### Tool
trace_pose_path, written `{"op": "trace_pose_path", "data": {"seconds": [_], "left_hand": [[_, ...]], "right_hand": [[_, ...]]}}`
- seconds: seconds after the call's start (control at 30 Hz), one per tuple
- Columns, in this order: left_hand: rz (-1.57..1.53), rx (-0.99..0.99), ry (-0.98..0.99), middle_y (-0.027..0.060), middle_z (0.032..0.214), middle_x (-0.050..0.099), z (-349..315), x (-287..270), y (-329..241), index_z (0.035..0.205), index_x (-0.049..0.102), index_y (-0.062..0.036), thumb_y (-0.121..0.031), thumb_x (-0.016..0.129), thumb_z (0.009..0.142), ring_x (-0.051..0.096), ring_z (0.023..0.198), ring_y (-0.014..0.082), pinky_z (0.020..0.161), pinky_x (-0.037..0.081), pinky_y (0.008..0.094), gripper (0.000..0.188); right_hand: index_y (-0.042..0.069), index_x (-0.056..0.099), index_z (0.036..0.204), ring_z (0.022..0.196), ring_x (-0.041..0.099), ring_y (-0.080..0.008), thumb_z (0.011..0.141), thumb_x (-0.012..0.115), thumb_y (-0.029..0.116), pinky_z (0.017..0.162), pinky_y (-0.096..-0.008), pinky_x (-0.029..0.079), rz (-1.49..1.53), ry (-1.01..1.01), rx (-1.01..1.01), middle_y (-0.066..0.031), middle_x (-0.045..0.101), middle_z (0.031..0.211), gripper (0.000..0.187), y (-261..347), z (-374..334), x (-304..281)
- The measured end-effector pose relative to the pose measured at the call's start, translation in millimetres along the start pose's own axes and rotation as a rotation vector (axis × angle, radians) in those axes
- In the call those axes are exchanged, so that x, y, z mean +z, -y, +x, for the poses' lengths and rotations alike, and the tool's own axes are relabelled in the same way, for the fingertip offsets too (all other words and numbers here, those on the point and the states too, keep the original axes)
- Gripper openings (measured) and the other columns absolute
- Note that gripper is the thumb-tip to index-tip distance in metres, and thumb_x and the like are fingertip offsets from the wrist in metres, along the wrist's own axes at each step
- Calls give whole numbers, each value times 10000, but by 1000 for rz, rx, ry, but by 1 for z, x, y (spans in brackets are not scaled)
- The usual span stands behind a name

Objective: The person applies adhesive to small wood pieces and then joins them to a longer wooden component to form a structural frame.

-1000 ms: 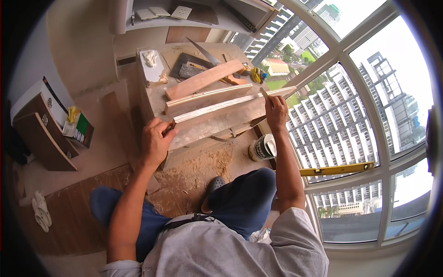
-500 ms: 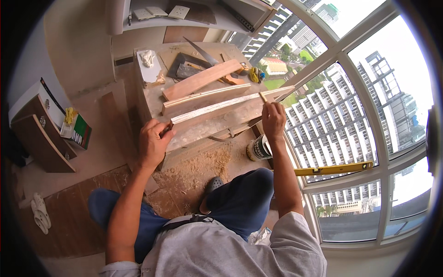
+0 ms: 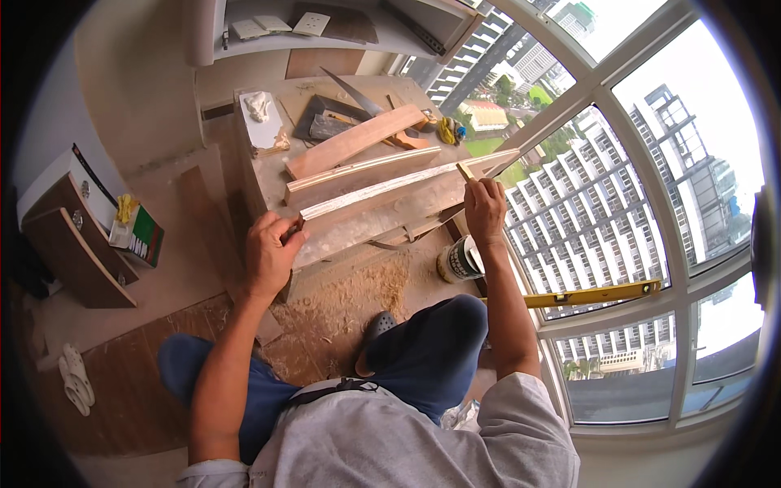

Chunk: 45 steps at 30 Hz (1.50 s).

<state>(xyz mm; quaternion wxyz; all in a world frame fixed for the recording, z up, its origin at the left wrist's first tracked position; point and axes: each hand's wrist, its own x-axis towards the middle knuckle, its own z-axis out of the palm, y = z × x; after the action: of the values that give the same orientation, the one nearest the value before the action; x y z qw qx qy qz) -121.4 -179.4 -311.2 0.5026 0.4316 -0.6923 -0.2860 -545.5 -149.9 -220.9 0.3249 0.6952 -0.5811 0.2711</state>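
A long narrow wooden board (image 3: 390,189) stands on edge across the worktable, its upper edge whitish and rough-looking. My left hand (image 3: 273,248) is closed at the board's near-left end, thumb and fingers pinching it. Toward the far-right part, my right hand (image 3: 486,203) grips a short, pale flat stick (image 3: 464,171), its tip up at the board's edge. Whether the tip touches that edge I cannot tell. Just behind runs a shorter board (image 3: 366,173) on edge, and beyond it a reddish plank (image 3: 358,142) lies at an angle.
On the worktable (image 3: 260,175) are a handsaw (image 3: 354,91), a dark tray (image 3: 325,114) and a white board with a crumpled white lump (image 3: 259,106). A bucket (image 3: 460,260) stands below, beside wood shavings (image 3: 366,285). A yellow spirit level (image 3: 594,294) lies along the window.
My right hand and the stick have shifted very slightly, the stick tilting a little. The left hand stays at the board's end. The whole view has moved a touch.
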Motion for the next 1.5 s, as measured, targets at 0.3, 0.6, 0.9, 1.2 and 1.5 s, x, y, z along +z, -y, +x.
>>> {"op": "trace_pose_path", "data": {"seconds": [0.3,0.6,0.9,1.2,1.5], "left_hand": [[21,23,0,117,808,600,0,2,4,968,780,0,-126,846,820,606,770,287,705,472,400,206],[-3,41,-5,121,806,604,2,5,3,960,779,1,-132,840,826,607,772,285,706,472,402,198],[-36,-20,-5,117,793,580,-1,0,1,973,778,9,-119,840,826,585,745,272,688,456,401,204],[-6,5,17,114,794,575,2,4,-2,985,778,15,-113,835,837,577,724,259,670,457,394,205],[22,-34,35,115,814,603,0,-3,-10,1016,791,6,-120,842,836,604,743,252,679,474,386,227]], "right_hand": [[46,704,962,864,639,-333,891,749,35,784,-460,532,99,58,-18,-112,655,925,85,6,-5,8],[73,694,965,886,615,-321,891,738,51,799,-445,513,-6,26,-26,-94,633,937,89,-21,7,16],[35,756,971,884,661,-334,893,772,40,802,-432,539,44,-43,114,-121,682,924,80,-9,-9,-3],[62,708,931,884,637,-333,887,758,50,800,-457,534,48,16,70,-105,653,934,68,-16,-3,21],[39,709,927,901,643,-350,911,745,89,819,-455,533,119,-25,180,-123,655,930,63,-10,17,6]]}}
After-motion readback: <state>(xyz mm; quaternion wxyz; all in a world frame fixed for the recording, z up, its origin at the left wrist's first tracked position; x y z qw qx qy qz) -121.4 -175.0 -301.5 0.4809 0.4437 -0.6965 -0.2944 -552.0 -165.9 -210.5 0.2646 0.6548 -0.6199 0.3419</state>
